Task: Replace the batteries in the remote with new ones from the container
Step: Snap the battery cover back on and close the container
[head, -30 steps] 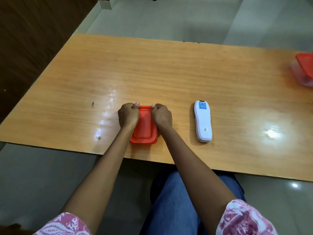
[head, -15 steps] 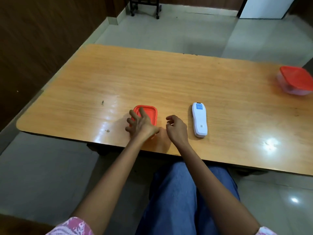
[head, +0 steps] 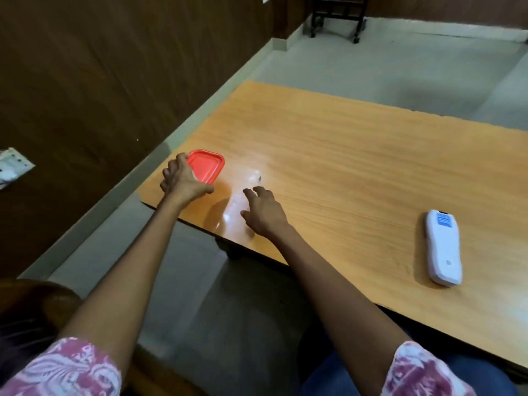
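Note:
A small container with a red lid (head: 207, 165) sits near the table's front left corner. My left hand (head: 183, 181) grips its near left side, fingers curled over the far edge and thumb along the near edge. What is inside is hidden by the lid. My right hand (head: 263, 212) hovers just right of it above the wood, fingers loosely spread and holding nothing. The white remote (head: 444, 247) lies face down far to the right, near the front edge, well apart from both hands.
The wooden table (head: 343, 155) ends just left of the container. A dark wooden wall runs along the left. A black wheeled frame (head: 337, 15) stands on the floor at the back. A white object (head: 13, 167) lies at the far left.
The red-lidded container has moved from beside the remote to the table's left corner with my left hand. My right hand has let go of it. The view swung left; the second container is out of view.

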